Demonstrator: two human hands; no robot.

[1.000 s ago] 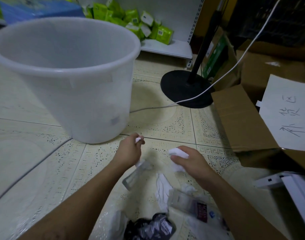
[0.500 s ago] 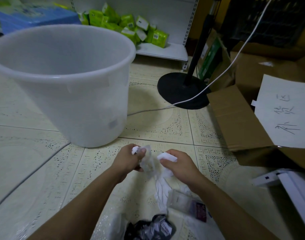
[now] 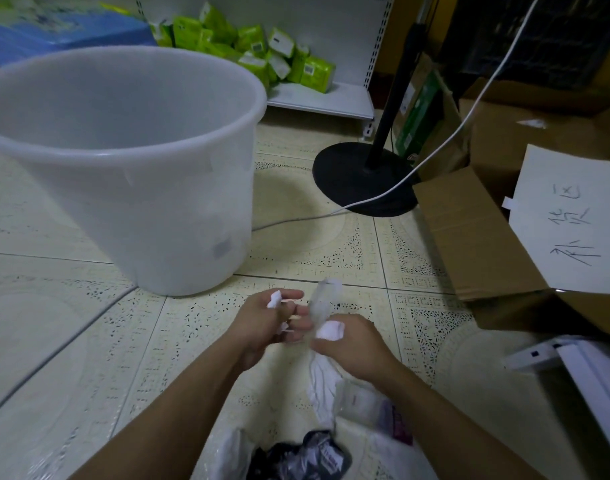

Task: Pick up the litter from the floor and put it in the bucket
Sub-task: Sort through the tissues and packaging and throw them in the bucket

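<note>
Beyond the hands and to their right, a black round stand base (image 3: 364, 180) sits on the pale patterned tile floor (image 3: 71, 341), its dark pole (image 3: 397, 88) rising out of view. A white cable (image 3: 445, 143) runs down across the base and trails along the tiles. Right of the hands, an open cardboard box (image 3: 476, 233) carries a white sheet with handwritten marks (image 3: 570, 226). Far ahead, green packets (image 3: 258, 50) lie heaped on a low white shelf (image 3: 321, 102), with blue packaging (image 3: 64, 32) to their left. At the near right lies a white panel (image 3: 587, 372)
</note>
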